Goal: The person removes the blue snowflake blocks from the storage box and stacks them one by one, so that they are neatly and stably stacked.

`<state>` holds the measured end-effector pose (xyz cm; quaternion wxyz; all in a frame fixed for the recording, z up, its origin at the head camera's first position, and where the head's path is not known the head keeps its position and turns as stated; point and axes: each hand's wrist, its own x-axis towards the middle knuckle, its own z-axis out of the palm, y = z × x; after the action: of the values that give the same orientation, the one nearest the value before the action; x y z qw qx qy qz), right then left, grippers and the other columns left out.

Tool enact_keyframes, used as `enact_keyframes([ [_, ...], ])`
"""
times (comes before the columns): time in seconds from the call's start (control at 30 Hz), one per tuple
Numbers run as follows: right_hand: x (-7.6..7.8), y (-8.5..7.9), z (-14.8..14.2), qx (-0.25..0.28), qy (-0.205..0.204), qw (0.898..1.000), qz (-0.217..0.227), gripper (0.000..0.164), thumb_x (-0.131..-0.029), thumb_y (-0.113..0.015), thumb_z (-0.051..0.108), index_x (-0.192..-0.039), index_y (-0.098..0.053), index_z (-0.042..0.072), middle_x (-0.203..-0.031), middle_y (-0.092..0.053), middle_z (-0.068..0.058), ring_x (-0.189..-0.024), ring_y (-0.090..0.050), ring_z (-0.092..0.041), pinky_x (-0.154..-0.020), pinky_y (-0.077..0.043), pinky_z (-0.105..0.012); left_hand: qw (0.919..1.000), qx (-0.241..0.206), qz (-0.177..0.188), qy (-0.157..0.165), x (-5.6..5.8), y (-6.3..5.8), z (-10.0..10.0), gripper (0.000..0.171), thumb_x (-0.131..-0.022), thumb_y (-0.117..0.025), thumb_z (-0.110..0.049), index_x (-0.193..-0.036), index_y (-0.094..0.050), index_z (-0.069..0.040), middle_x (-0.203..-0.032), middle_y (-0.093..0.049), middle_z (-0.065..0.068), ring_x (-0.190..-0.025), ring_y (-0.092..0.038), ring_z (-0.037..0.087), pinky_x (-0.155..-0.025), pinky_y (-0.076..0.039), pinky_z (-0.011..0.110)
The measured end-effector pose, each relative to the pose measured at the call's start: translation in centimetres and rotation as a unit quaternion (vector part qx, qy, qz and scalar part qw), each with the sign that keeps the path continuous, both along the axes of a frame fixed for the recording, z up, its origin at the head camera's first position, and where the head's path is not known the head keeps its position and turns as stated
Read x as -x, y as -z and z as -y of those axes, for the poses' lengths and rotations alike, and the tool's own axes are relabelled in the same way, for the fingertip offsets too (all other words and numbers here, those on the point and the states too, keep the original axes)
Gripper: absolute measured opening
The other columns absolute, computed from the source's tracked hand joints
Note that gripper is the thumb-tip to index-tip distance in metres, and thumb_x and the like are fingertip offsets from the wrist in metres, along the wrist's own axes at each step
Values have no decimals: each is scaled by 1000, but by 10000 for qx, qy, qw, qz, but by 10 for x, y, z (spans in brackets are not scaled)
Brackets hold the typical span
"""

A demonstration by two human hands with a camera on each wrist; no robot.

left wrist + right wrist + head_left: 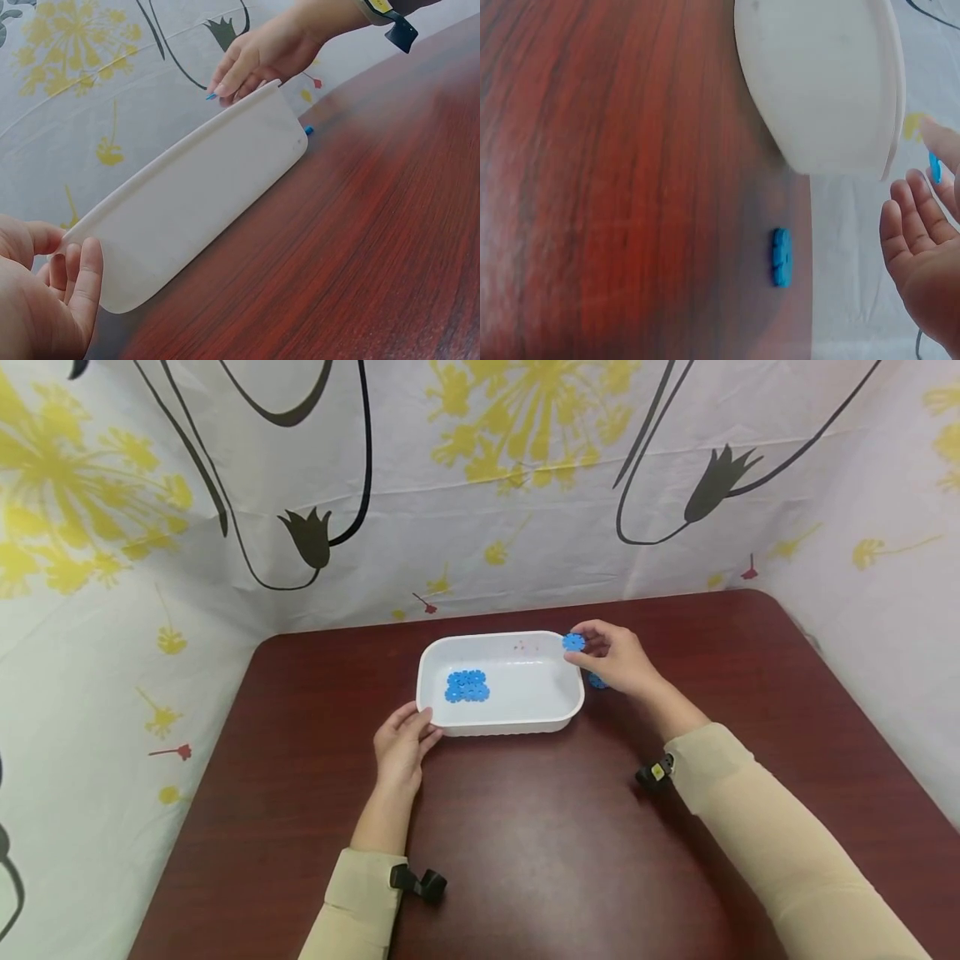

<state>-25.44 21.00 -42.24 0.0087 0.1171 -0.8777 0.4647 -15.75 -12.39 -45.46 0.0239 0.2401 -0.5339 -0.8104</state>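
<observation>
A right hand [618, 658] is pinching a disc [573, 642] at a tray's [525, 693] far-right corner, apparently loading it, while the left hand [401, 745] is gripping the near-left rim; the next move is likely calling for lowering toward the clustered discs [467, 677].

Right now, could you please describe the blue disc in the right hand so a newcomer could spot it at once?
On the dark red table sits a white tray. At its right end, the right hand pinches a small blue notched disc. It alone is held up, while the other blue pieces lie in the tray or on the table.
</observation>
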Motion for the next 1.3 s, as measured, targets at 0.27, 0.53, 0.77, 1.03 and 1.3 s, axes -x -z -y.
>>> enact_keyframes([
  [0.27, 0, 12, -19, -73, 170, 9998, 92, 46, -93, -75, 30, -129, -61, 4, -115, -66, -17, -104, -64, -31, -80, -58, -32, 10000, -23, 46, -32, -2, 2, 0, 38, -93, -72, -4, -128, -59, 1, -98, -66, 8, -75, -66, 14, -77, -64, 30],
  [0.53, 0, 28, -34, -383, 206, 9988, 240, 47, -92, -76, 31, -127, -62, 3, -111, -67, -17, -101, -65, -30, -73, -56, -26, 10000, -40, 40, -34, -2, 4, -1, 38, -93, -72, -3, -128, -59, 1, -98, -66, 9, -75, -66, 14, -77, -64, 31],
  [0.77, -2, 38, -44, -694, -157, 9967, 390, 42, -92, -77, 23, -124, -63, 1, -102, -68, -18, -91, -63, -27, -59, -54, -25, 9999, -81, 81, -60, -3, 5, 0, 38, -93, -72, -3, -128, -59, 1, -95, -67, 6, -73, -66, 13, -77, -64, 30],
  [1.03, 0, 41, -50, -1051, -419, 9930, 351, 43, -91, -78, 22, -125, -64, 0, -101, -69, -17, -91, -63, -27, -65, -53, -29, 9999, -8, 100, 5, -2, 3, 0, 39, -93, -72, -5, -129, -59, 0, -97, -67, 7, -75, -66, 13, -78, -64, 30],
  [1.3, 3, 41, -54, -1284, -422, 9901, 370, 43, -91, -78, 20, -127, -64, -1, -110, -62, -19, -94, -60, -30, -75, -53, -38, 10000, 5, 88, 7, 1, -1, -1, 38, -93, -72, -6, -129, -60, -1, -101, -66, 9, -74, -66, 14, -77, -64, 31],
])
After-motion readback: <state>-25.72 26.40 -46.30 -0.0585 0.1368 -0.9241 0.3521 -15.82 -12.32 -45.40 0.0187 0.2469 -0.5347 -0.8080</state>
